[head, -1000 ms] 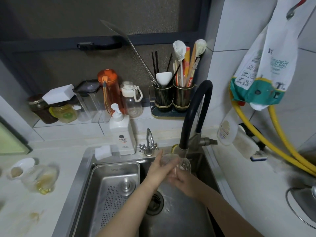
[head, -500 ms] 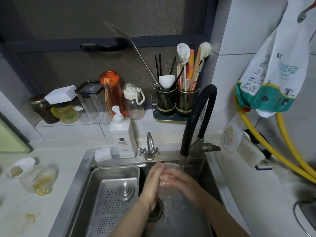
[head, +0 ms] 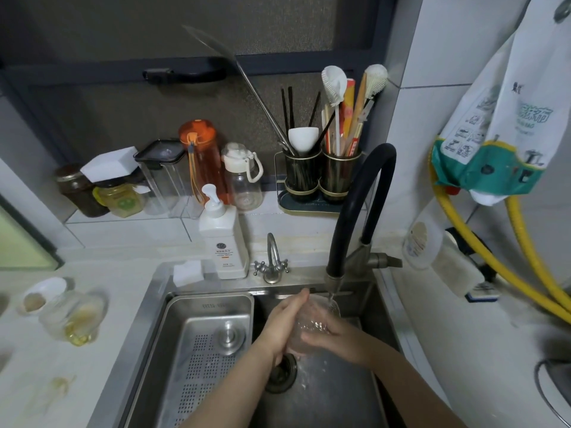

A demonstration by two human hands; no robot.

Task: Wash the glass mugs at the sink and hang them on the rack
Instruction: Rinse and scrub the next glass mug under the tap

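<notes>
Both hands meet over the sink (head: 380,307), holding a glass mug (head: 312,327) under the black tap (head: 358,196). A thin stream of water falls from the tap's nozzle onto the mug's far rim. The mug lies tilted above the drain (head: 281,373), its mouth towards the tap. The left hand (head: 285,322) lies against the mug's left side, fingers fairly straight and pointing towards the tap. The right hand (head: 332,336) curls round the mug from the right, fingertips wrapped across its near side.

Left of the hands, inside the sink, sits a perforated steel tray (head: 204,344) with a round plug on it. On the sink's back edge stand a small chrome tap (head: 272,261), a white pump bottle (head: 224,239) and, further left, a white sponge (head: 188,271). On the ledge behind the sink are jars, a clear canister, an orange bottle (head: 202,159), a clear bottle with a white lid and a twin utensil holder (head: 321,177) full of chopsticks, brushes and a ladle. On the counter left of the sink lie a small white dish (head: 43,295) and a second glass mug (head: 72,318), on its side, with yellowish residue. Right of the sink, yellow hoses (head: 482,248) run along the wall beneath a hanging printed bag (head: 506,125).
</notes>
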